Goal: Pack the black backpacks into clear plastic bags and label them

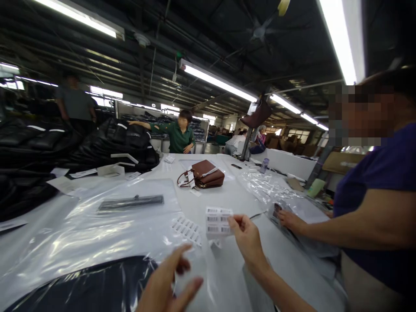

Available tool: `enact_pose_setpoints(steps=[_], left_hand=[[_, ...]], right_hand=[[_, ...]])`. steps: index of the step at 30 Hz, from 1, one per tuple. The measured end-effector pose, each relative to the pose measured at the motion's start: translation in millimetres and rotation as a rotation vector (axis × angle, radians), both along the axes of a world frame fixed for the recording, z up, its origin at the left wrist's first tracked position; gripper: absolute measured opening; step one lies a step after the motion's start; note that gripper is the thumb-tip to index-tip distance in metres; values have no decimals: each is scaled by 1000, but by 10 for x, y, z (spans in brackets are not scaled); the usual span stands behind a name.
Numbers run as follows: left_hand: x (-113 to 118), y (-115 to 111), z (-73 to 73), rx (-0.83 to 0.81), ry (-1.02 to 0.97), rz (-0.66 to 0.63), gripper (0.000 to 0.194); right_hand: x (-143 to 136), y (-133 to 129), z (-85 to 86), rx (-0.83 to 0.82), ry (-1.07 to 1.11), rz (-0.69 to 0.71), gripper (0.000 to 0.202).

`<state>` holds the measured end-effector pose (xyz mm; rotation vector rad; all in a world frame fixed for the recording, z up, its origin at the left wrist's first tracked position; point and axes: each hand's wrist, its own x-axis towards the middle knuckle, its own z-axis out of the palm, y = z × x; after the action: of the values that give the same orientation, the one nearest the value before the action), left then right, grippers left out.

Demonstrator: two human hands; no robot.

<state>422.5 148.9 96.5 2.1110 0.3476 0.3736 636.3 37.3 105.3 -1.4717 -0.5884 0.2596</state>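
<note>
Pinching a barcode sheet [214, 222] by its right edge, lower middle of the frame: that's the right hand [248, 242]. Left hand [164, 279]'s at bottom center, thumb and fingers spread. Brown handbag [209, 173]'s sitting around mid-frame.

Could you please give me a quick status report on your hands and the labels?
Right hand pinching white paper barcode-label sheet. Left hand open, holding nothing. Reddish-brown boxy handbag farther off, seemingly out of the way.
</note>
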Motion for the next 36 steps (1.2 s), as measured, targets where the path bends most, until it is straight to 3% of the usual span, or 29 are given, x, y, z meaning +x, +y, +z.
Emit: enact_pose_setpoints(steps=[2,3,6,8,11,15,18,23,27,32,36], left_hand=[[220,91,111,-202,-61,213,79],[321,109,150,-359,-98,223,88],[529,71,176,-759,-233,43,94],[572,11,133,-840,-297,20,81],[559,-52,32,-773,-280,29,53],[551,-46,-65,-700,-210,56,36],[564,-24,-86,-675,-152,45,41],[574,-60,-51,-555,-55,61,73],[576,-106,-41,-475,-29,169,64],[537,-136,-151,-453,-89,196,55],[483,-189,-229,-562,-139,178,49]], right_hand=[[-193,9,-59,45,118,134,35],[-270,5,-79,54,177,200,35],[-353,-40,-84,12,250,326,40],[-310,-102,-62,-17,239,346,48],[-228,-229,-51,-24,252,422,59],[-177,-367,-129,-34,305,530,40],[-147,-406,-202,-86,270,483,37],[-129,-416,-217,-192,77,386,31],[-145,-419,-246,-211,39,384,32],[-135,-422,-362,-106,225,484,40],[-171,-461,-350,-54,281,444,36]])
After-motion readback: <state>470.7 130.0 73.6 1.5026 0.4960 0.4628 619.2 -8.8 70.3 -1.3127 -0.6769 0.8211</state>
